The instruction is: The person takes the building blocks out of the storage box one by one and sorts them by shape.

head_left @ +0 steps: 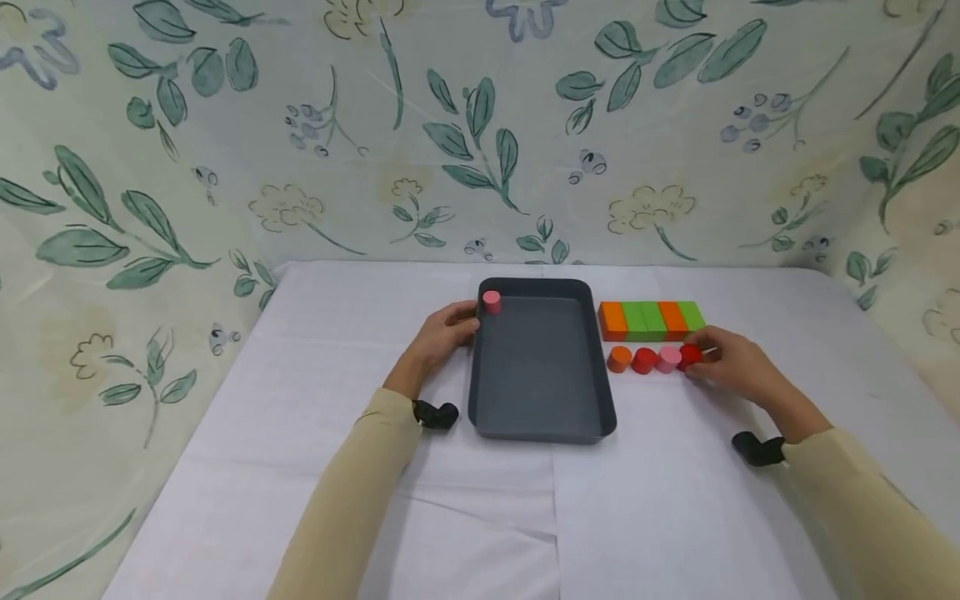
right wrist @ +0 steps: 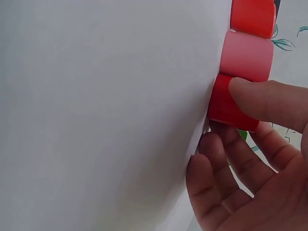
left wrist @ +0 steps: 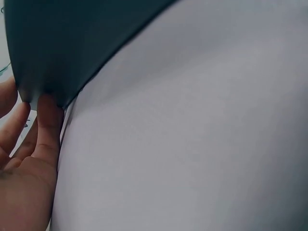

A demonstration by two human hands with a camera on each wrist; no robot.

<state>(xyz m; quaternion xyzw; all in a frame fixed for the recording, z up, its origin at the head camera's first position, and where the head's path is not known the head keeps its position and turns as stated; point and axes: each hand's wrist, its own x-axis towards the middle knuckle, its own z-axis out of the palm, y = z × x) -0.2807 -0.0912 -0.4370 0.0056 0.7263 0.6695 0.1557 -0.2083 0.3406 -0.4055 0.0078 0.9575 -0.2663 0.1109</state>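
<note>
Table: a white cloth covers the table (head_left: 480,517), creased along the near middle, so everything sits on a flat pale ground.
Right hand: the right hand (head_left: 731,364) lies low on the cloth at the right end of a row of four short cylinders; thumb and fingers pinch the end one, the red cylinder (head_left: 691,356), from both sides, as the right wrist view shows (right wrist: 226,103). The grip looks set for lifting, though the piece seems to rest on the cloth.
Row: next to it, touching, stand a pink cylinder (head_left: 668,359), a second red one (head_left: 643,360) and an orange cylinder (head_left: 619,358), lined up close for easy picking.
Left hand: the left hand (head_left: 442,333) rests against the tray's left wall with fingers fairly straight, probably steadying it; whether they hook the rim I cannot tell from the blurred wrist view.
Tray: the dark grey tray (head_left: 542,421) lies between the hands, with one pink piece (head_left: 491,301) in its far left corner.
Blocks: behind the row lies a tight strip of orange and green blocks (head_left: 651,320).
</note>
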